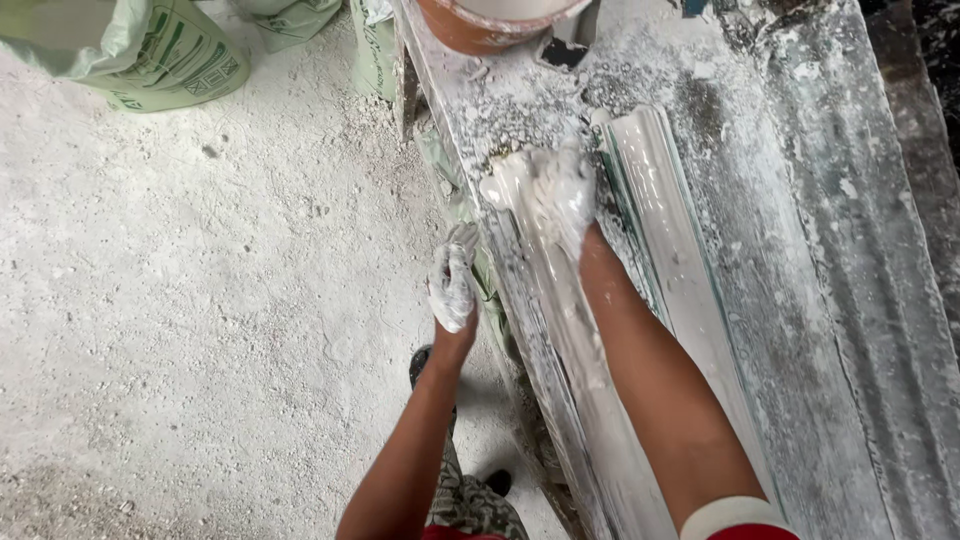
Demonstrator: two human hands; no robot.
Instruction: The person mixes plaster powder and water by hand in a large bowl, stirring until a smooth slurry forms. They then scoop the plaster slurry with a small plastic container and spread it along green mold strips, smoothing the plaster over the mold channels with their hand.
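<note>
The right hand (pixel 560 195), coated in white plaster, lies flat on the far end of a long white plaster moulding (pixel 575 370) that runs lengthwise along the left edge of the workbench (pixel 800 260). The fingers are spread and pressed onto wet plaster — not closed around anything. A second moulding (pixel 665 230), glossy and ribbed, lies just beside the first, toward the middle of the workbench and parallel to it.

The left hand (pixel 451 285) hangs off the left edge of the workbench, over the floor (pixel 200 300). It is caked in plaster and its fingers are curled loosely; whether it holds a lump of plaster cannot be told from this view.

At the far end of the workbench stands a brown-orange bucket (pixel 470 30), cut by the top of the frame. On the floor at the upper left lie pale green sacks (pixel 150 55) with darker green printing and a boxed label panel — soft, bulging shapes. Another green sack (pixel 372 50) leans against the workbench leg.
</note>
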